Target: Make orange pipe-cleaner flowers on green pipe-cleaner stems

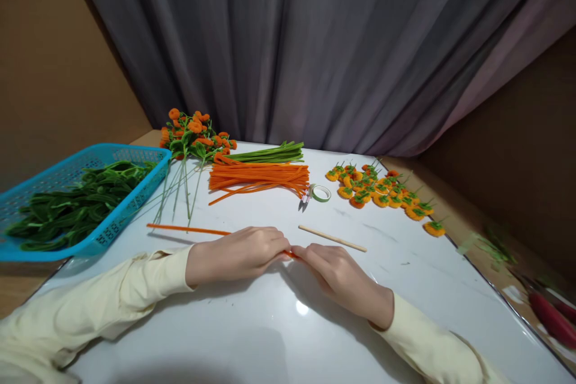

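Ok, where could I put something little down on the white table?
There's room on the white table right of the wooden stick and right hand, in front of the yellow-orange flower heads. Another patch lies between the left sleeve and right sleeve. The back is crowded with orange stems, green stems and orange flowers; the blue basket fills the left.

The pipe cleaner (189, 229) is orange, the basket (135, 197) blue, its leaves (76, 207) green, the tabletop (405, 300) white with grey veins.
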### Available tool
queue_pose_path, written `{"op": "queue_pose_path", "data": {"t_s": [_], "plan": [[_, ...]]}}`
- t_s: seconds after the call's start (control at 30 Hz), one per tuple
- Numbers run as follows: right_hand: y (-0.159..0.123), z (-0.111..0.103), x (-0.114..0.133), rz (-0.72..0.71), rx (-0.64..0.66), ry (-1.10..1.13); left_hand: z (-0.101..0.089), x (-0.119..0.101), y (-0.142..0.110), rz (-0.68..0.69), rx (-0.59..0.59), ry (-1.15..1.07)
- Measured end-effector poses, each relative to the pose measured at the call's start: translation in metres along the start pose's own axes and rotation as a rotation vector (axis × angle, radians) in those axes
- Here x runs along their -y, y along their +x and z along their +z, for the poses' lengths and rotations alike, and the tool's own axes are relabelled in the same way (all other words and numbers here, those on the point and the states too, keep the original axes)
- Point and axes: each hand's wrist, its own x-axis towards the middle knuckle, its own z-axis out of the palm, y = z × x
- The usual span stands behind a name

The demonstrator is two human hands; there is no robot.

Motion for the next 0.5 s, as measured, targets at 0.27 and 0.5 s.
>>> {"op": "queue_pose_path", "data": {"t_s": [0.27, 0.5], "plan": [[0.0026, -0.0011, 0.0039, 0.021, 0.009, 0.031, -0.0028, -0.0043, -0.0011, 0.003, 0.035, 0.054], [-0.0002, 0.0048, 0.0031, 0.051, -0.040, 0.057, 0.0053, -0.0020, -0.0007, 0.044, 0.012, 0.064]]}}
